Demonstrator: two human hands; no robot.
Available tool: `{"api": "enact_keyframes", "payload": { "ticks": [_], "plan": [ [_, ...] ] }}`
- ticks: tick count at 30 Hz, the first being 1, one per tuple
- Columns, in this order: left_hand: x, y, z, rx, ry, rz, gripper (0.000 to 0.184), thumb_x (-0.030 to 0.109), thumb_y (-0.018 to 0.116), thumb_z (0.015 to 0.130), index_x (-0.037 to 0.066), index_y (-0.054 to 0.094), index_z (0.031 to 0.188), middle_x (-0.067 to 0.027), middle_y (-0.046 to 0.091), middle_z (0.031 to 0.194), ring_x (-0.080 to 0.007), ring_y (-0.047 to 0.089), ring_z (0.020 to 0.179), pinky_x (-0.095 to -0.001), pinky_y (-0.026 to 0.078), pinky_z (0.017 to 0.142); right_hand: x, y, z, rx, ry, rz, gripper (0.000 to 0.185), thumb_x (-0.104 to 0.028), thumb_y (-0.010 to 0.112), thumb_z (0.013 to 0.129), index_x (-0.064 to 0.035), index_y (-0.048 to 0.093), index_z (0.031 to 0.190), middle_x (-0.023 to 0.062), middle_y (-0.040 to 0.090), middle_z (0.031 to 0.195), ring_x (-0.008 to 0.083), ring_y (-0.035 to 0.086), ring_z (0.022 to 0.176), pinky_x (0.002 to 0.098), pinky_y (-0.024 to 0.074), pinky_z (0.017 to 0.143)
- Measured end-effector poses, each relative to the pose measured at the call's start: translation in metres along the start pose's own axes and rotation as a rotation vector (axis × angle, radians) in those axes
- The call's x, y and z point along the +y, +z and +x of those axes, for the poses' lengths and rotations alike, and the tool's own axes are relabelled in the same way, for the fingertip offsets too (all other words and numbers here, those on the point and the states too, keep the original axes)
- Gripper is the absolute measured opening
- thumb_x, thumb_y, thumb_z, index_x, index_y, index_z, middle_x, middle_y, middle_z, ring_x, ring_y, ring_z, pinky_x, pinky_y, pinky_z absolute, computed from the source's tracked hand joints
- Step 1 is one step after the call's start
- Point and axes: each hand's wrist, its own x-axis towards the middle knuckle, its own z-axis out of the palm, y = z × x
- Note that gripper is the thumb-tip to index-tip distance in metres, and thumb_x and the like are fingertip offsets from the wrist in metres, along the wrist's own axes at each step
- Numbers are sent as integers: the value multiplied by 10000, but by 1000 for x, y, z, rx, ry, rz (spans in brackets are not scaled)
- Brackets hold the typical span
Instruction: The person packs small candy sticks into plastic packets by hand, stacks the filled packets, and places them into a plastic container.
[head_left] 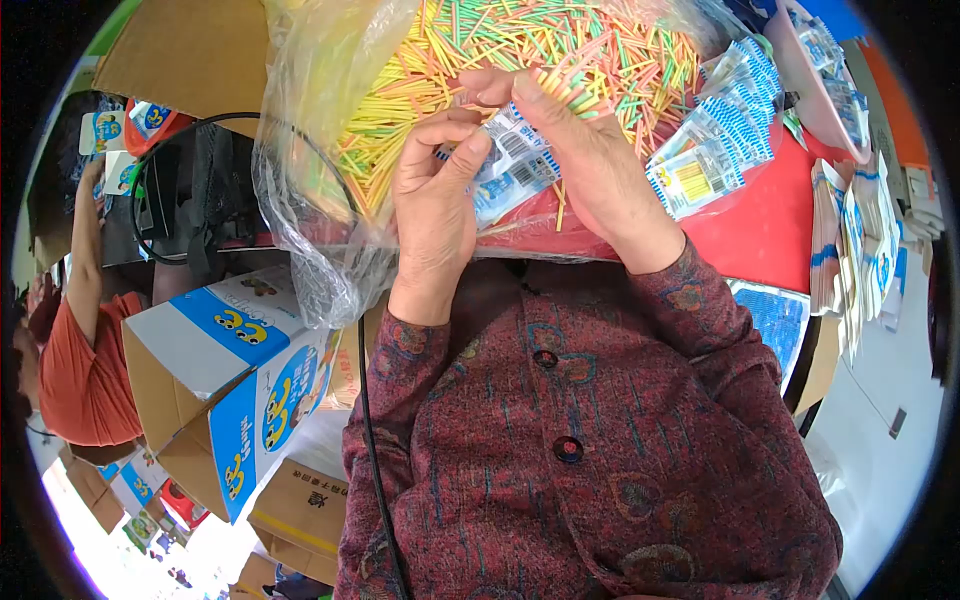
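In front of my chest, my left hand pinches the edge of a small clear packet with blue and white print and a barcode. My right hand is closed around a small bunch of thin pink, yellow and green sticks, its thumb side against the packet. One yellow stick hangs below the packet. Just beyond my hands lies a large pile of the same coloured sticks on a clear plastic sheet. Filled packets lie in an overlapping row right of my right hand.
A pink basin with more packets stands at the far right of the red tabletop. Flat printed bags hang by the right edge. Cardboard boxes stand at my left. A black cable runs down my front. Another person sits at far left.
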Motion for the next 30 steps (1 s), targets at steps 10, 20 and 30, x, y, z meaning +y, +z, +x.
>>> {"api": "enact_keyframes", "payload": {
  "ticks": [10,20,30],
  "plan": [
    [12,3,4,-7,-212,212,189,30,654,844,26,610,1028,-38,578,1065,-104,543,948,-253,457,833,-17,-17,2,-64,63,-201,372,-300,529,951,26,608,1114,134,647,1077,197,590,1051,305,451,927],
    [1,5,2,-85,-295,30,238,31,652,846,14,586,1074,-35,630,990,-113,588,882,-262,488,811,-13,-19,14,-150,-8,-21,364,-277,529,949,16,584,1159,128,631,1118,184,575,1076,303,444,926],
    [1,20,2,-24,-85,128,285,6,652,838,11,555,1106,-72,620,1036,-117,596,894,-253,504,790,-15,-27,16,-50,-149,-3,371,-279,487,968,-6,553,1211,116,636,1111,121,556,1044,273,437,897]
  ]
}}
